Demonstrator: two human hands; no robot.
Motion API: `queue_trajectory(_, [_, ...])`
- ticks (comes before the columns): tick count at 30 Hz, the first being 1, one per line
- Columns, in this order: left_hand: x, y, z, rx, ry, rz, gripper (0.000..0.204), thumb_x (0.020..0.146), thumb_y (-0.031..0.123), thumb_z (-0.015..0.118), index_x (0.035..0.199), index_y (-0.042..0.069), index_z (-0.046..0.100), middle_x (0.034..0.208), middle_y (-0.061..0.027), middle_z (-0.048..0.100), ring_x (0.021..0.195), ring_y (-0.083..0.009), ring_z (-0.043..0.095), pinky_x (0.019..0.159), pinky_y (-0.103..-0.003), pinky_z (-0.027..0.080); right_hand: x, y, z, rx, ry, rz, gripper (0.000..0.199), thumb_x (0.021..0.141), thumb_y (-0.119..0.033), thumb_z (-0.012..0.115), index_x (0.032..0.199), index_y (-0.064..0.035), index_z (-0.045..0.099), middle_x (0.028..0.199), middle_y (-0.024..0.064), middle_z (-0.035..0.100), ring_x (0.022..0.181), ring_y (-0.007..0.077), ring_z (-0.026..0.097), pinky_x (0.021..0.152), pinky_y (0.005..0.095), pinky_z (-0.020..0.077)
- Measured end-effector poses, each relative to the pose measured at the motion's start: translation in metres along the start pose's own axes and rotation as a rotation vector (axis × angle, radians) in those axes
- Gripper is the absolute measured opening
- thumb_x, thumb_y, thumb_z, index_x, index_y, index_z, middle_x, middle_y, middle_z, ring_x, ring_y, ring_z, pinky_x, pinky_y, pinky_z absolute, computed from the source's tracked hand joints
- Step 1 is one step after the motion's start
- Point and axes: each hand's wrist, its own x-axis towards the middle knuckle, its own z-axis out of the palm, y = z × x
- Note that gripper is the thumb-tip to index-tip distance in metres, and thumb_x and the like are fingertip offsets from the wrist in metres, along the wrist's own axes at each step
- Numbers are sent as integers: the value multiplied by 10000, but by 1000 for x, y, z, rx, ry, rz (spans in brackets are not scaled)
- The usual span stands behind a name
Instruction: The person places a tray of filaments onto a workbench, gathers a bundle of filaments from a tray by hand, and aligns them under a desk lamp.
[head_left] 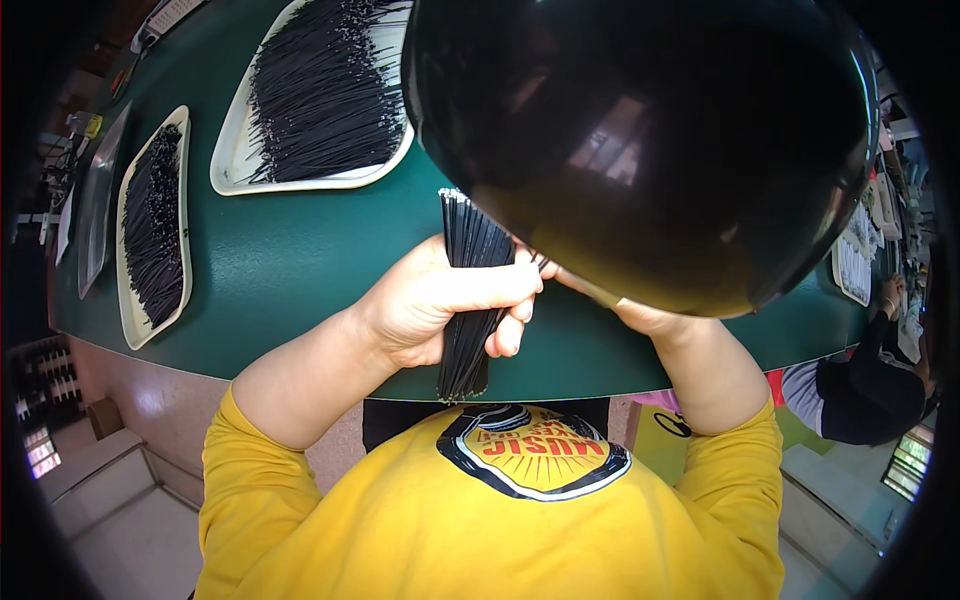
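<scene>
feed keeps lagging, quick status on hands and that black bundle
Left hand shut on bundle of thin black wires, upright over green table. Right hand mostly hidden behind glossy black dome.

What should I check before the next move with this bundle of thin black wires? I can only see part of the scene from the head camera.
1. Left hand grip on the bundle of black wires: ok, fingers wrapped around its middle.
2. Bundle kept together: ok at the top end, slightly fanned at the bottom.
3. Right hand position: cannot tell, mostly hidden behind the black dome-shaped object.
4. Whether the right hand touches the bundle: cannot tell.
5. Large tray of loose black wires on the green table: ok, lying flat, apart from the hands.
6. Narrow tray at the left: ok, on the table near its edge.
</scene>
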Motion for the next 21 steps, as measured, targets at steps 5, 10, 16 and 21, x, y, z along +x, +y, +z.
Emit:
queue_trajectory(5, [0, -1, 2, 52, 10, -7, 85, 809, 54, 593, 805, -25, 560, 675, -97, 590, 566, -154, 614, 514, -237, 505, -5, 11, 6, 508, 52, 77, 313, 682, 32, 695, 974, 32, 582, 948, 99, 615, 845, 189, 593, 759, 299, 480])
queue_trajectory(10, [1, -3, 4, 152, 108, 59, 83, 783, 35, 622, 784, -31, 571, 687, -107, 595, 575, -164, 625, 528, -239, 516, -8, 20, 2, -18, 143, -182, 266, 716, 53, 640, 974, 36, 579, 938, 116, 616, 825, 207, 600, 751, 291, 480])
queue_trajectory(16, [0, -3, 4, 167, 107, 81, 83, 784, 38, 620, 762, -28, 574, 689, -114, 592, 579, -180, 630, 525, -245, 520, -7, 14, 2, 152, 298, -116, 244, 731, 52, 609, 972, 44, 571, 950, 122, 608, 862, 226, 594, 781, 294, 465])
queue_trajectory(21, [0, -3, 5, 107, 70, 109, 93, 787, 49, 618, 776, -33, 574, 691, -122, 596, 571, -191, 631, 510, -255, 521, -13, 49, -8, -558, 248, -485, 242, 727, 73, 569, 968, 48, 570, 948, 143, 592, 868, 259, 583, 801, 319, 457])
